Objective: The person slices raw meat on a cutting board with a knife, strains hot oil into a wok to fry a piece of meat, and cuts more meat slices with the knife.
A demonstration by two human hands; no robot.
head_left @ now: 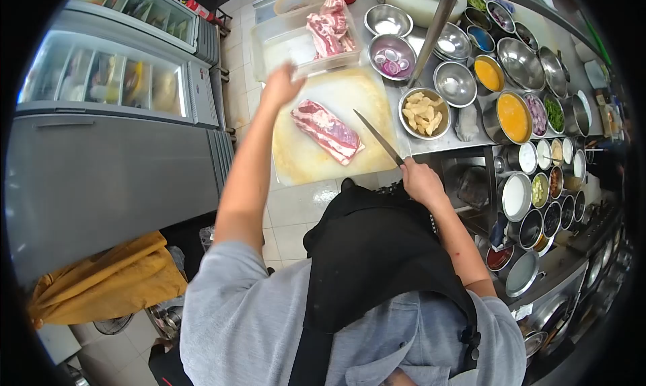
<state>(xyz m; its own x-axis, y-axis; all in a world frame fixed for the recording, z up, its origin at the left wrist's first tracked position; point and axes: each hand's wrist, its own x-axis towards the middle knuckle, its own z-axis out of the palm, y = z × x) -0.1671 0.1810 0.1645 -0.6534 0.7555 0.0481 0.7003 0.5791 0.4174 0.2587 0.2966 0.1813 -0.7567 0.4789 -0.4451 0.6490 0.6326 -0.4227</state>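
A slab of pork belly (328, 131) lies at a slant on the yellowed cutting board (289, 164). My right hand (422, 182) is wrapped around the handle of a knife (378, 136), its blade pointing up and left over the board's right side, apart from the meat. Smeared by motion, my left hand (281, 87) is above the board's upper left edge, close to a clear plastic tub (267, 53); its fingers cannot be made out. More pieces of pork belly (331, 28) are piled in the tub's right end.
Right of the board stand a bowl of pale yellow chunks (424, 113), a bowl of sliced red onion (391, 56) and several steel bowls. A metal post (436, 33) rises between them. Glass-door fridges (101, 83) line the left. Orange liquid fills a pot (513, 117).
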